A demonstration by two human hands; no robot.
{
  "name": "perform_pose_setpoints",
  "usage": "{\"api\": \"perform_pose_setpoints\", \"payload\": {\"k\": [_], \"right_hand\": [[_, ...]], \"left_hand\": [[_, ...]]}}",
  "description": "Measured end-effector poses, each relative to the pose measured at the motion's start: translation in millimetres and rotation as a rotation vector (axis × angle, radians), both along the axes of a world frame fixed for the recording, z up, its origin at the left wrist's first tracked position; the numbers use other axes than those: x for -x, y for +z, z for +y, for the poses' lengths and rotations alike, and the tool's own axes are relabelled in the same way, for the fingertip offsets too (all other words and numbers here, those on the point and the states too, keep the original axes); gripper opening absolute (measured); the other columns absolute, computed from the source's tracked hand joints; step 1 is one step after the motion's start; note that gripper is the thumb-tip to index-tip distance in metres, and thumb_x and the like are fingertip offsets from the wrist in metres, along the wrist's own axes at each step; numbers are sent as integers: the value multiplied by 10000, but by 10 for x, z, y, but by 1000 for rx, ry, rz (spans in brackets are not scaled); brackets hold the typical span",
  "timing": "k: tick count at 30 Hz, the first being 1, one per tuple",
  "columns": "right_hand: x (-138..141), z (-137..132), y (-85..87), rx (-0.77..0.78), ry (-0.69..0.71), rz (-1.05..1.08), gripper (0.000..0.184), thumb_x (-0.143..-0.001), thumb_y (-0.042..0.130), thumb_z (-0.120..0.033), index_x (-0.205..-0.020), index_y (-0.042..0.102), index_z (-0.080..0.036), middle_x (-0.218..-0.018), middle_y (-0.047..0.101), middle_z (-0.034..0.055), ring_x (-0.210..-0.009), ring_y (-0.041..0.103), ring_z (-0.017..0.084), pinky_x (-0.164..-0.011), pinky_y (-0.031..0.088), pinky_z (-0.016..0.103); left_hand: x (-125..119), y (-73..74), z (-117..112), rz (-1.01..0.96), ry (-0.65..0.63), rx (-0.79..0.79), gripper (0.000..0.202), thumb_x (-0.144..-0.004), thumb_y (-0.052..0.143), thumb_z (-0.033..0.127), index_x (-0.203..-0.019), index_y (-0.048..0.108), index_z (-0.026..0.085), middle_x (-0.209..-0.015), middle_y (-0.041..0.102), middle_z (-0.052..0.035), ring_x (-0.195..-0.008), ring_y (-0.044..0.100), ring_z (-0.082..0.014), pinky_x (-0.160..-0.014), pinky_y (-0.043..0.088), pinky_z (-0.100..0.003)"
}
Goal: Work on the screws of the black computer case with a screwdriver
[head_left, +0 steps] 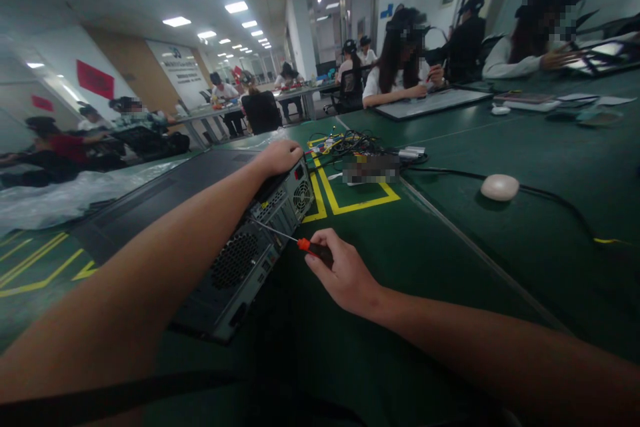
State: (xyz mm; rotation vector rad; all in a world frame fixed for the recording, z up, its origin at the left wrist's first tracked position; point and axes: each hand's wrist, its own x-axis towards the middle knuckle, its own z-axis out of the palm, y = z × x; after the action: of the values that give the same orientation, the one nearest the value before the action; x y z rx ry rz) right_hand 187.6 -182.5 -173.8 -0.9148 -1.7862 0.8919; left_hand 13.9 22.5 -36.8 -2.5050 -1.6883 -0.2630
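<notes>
1. On the green table lies a computer case, its back panel turned toward the right hand.
2. That hand grips a screwdriver, its tip at the panel.
3. The left hand rests on the case's top edge; whether it grips, I cannot tell.
4. The left forearm hides part of the case.
5. Tangled cables lie beyond, plastic wrap to the left.
</notes>
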Motion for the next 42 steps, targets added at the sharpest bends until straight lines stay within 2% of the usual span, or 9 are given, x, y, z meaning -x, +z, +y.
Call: {"api": "perform_pose_setpoints", "payload": {"k": [12,23,29,35,37,39,42], "right_hand": [[-6,11,-5,-1,20,30,91,-991,610,-242,-1073,581,-214,-989,688,34,-887,673,193,-821,502,340],[-18,4,43,-35,-2,-3,106,-1003,596,-278,-1073,610,-200,-961,678,39,-831,636,192,-781,473,344],[-20,22,6,-106,-8,-15,136,-1047,562,-293,-1080,652,-196,-1005,697,55,-914,645,204,-832,474,350],[-22,23,16,-104,31,-20,224,-1095,468,-314,-1071,660,-199,-934,686,40,-837,641,191,-766,463,329],[-23,8,21,-69,33,-17,183,-1068,518,-324,-1154,622,-201,-932,684,32,-807,637,187,-746,461,324],[-17,-2,11,-38,21,-12,232,-997,617,-299,-1204,570,-205,-933,680,22,-791,637,184,-741,463,320],[0,-2,-10,-39,-2,-6,234,-929,650,-221,-1135,540,-219,-932,666,13,-809,643,183,-763,462,319]], "left_hand": [[20,-14,48,8,-14,-1,459,-1011,363,321,-1075,785,153,-1180,774,-134,-1071,685,-275,-906,491,-334],[16,-12,56,12,-1,-10,474,-1003,364,323,-1104,791,143,-1186,768,-155,-1095,686,-297,-905,490,-354],[15,-17,49,10,-8,-11,493,-1007,354,321,-1140,793,138,-1221,766,-153,-1121,688,-299,-940,493,-355],[10,-11,40,23,4,-11,495,-1018,346,323,-1139,786,132,-1247,760,-159,-1142,683,-295,-936,490,-348],[10,-9,41,22,7,-8,486,-1017,356,324,-1137,786,133,-1239,763,-156,-1134,687,-294,-927,490,-346],[9,-8,42,20,4,-3,482,-1017,360,319,-1134,787,129,-1228,765,-158,-1126,689,-293,-922,490,-344],[8,-5,39,25,1,-10,488,-1023,352,312,-1139,785,122,-1234,763,-161,-1135,686,-291,-928,490,-338]]}}
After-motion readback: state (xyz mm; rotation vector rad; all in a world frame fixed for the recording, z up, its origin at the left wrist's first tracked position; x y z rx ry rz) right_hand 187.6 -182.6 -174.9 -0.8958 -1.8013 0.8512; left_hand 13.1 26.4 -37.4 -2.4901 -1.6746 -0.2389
